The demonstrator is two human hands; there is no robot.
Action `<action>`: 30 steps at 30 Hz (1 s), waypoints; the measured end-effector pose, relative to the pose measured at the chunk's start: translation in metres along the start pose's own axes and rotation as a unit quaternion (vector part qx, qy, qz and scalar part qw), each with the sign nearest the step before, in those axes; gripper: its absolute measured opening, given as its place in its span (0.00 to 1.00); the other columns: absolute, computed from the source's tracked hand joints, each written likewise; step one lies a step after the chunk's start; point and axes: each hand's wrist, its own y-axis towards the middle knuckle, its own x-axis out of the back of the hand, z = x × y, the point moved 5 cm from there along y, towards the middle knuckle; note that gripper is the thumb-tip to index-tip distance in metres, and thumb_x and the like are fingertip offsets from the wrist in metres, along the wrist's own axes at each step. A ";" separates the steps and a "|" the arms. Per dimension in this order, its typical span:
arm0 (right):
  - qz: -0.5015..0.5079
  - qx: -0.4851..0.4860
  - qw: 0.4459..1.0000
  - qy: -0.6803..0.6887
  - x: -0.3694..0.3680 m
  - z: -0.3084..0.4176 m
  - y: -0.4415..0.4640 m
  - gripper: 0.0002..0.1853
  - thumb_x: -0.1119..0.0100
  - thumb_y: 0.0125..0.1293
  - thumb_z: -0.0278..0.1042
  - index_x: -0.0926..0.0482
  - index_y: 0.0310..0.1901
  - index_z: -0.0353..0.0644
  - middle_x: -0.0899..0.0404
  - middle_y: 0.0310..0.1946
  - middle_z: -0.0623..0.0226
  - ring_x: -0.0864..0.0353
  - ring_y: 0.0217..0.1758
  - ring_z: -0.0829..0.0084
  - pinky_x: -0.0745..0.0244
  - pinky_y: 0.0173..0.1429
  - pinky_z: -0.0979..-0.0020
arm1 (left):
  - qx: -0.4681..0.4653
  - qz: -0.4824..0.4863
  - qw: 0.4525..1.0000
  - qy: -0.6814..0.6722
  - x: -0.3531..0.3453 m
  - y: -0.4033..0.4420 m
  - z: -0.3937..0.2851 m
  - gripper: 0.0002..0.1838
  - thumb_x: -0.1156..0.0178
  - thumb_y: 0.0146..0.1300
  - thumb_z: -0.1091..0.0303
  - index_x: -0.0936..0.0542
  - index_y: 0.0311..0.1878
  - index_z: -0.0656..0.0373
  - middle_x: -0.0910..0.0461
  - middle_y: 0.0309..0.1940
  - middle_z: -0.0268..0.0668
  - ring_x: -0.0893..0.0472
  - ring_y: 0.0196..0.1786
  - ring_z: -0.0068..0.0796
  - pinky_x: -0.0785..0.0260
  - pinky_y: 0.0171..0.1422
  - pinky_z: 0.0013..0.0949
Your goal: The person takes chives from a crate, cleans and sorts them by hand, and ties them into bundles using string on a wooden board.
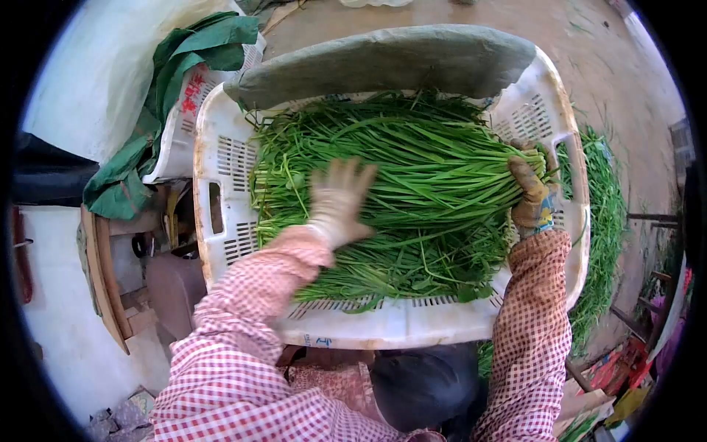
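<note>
A white plastic crate [398, 324] with slotted walls holds long green leafy stalks [412, 162], laid crosswise. My left hand [341, 202], in a pale glove and blurred by motion, is over the left half of the stalks with its fingers spread. At the crate's right end my right hand [532, 191], in a brown-stained glove, is wrapped round the pale ends of a bunch of stalks. A grey-green cloth [390, 62] hangs over the crate's far rim.
Another white crate [188, 110] with red marks and a green cloth [136, 158] stands at the left. More green stalks [600, 221] lie on the floor at the right. Wooden boards [107, 272] and a brown rounded object [174, 291] are at the lower left.
</note>
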 end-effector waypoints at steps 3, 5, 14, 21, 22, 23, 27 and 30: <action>-0.031 0.092 0.995 -0.024 0.009 0.030 -0.004 0.16 0.36 0.60 0.26 0.24 0.50 0.36 0.20 0.46 0.63 0.20 0.47 0.74 0.22 0.52 0.71 | 0.176 0.078 0.979 -0.067 -0.023 -0.025 0.078 0.69 0.21 0.32 0.42 0.54 0.75 0.49 0.54 0.75 0.50 0.55 0.77 0.54 0.60 0.76 0.63; -0.053 0.019 0.995 0.083 0.022 0.050 -0.006 0.14 0.40 0.62 0.28 0.21 0.49 0.33 0.18 0.44 0.62 0.19 0.46 0.70 0.23 0.54 0.69 | 0.190 0.039 0.966 -0.169 -0.052 -0.031 0.104 0.72 0.21 0.32 0.43 0.58 0.77 0.49 0.60 0.76 0.51 0.59 0.78 0.54 0.61 0.78 0.55; -0.130 0.226 0.965 -0.043 0.119 0.294 -0.042 0.16 0.48 0.68 0.38 0.22 0.51 0.37 0.21 0.51 0.58 0.22 0.55 0.64 0.28 0.62 0.61 | 0.198 0.154 0.958 -0.138 -0.049 -0.032 0.096 0.70 0.28 0.41 0.34 0.66 0.77 0.44 0.76 0.77 0.45 0.72 0.79 0.46 0.60 0.78 0.58; -0.217 0.238 0.936 -0.144 0.276 0.495 -0.258 0.21 0.53 0.70 0.40 0.26 0.57 0.35 0.25 0.58 0.55 0.25 0.60 0.60 0.28 0.63 0.57 | 0.204 0.203 0.954 -0.087 -0.036 -0.031 0.085 0.67 0.31 0.46 0.33 0.66 0.77 0.47 0.73 0.78 0.47 0.70 0.79 0.48 0.65 0.81 0.47; -0.230 0.233 0.933 -0.152 0.283 0.507 -0.294 0.21 0.53 0.70 0.40 0.26 0.58 0.35 0.25 0.59 0.55 0.25 0.60 0.60 0.27 0.63 0.57 | 0.199 0.210 0.953 -0.085 -0.030 -0.032 0.084 0.67 0.31 0.46 0.34 0.65 0.77 0.47 0.71 0.78 0.47 0.68 0.79 0.48 0.63 0.81 0.47; -0.243 0.228 0.930 -0.158 0.287 0.517 -0.321 0.21 0.53 0.70 0.40 0.27 0.58 0.35 0.26 0.59 0.55 0.25 0.60 0.60 0.27 0.63 0.57 | 0.195 0.217 0.953 -0.085 -0.022 -0.032 0.084 0.66 0.31 0.47 0.34 0.64 0.78 0.48 0.69 0.78 0.47 0.66 0.79 0.48 0.61 0.80 0.47; -0.284 0.227 0.890 -0.274 0.297 0.462 -0.355 0.18 0.49 0.69 0.38 0.26 0.57 0.38 0.23 0.54 0.60 0.23 0.56 0.63 0.29 0.63 0.61 | 0.119 0.302 0.945 0.048 0.005 -0.015 0.079 0.48 0.35 0.53 0.39 0.40 0.72 0.55 0.46 0.74 0.47 0.38 0.72 0.47 0.50 0.76 0.52; -0.301 0.195 0.882 -0.305 0.294 0.359 -0.339 0.15 0.44 0.66 0.31 0.24 0.53 0.39 0.21 0.48 0.64 0.21 0.50 0.67 0.25 0.57 0.65 | -0.073 0.012 0.991 0.114 0.083 -0.060 -0.006 0.34 0.38 0.59 0.48 0.29 0.65 0.55 0.28 0.63 0.45 0.33 0.69 0.43 0.47 0.72 0.58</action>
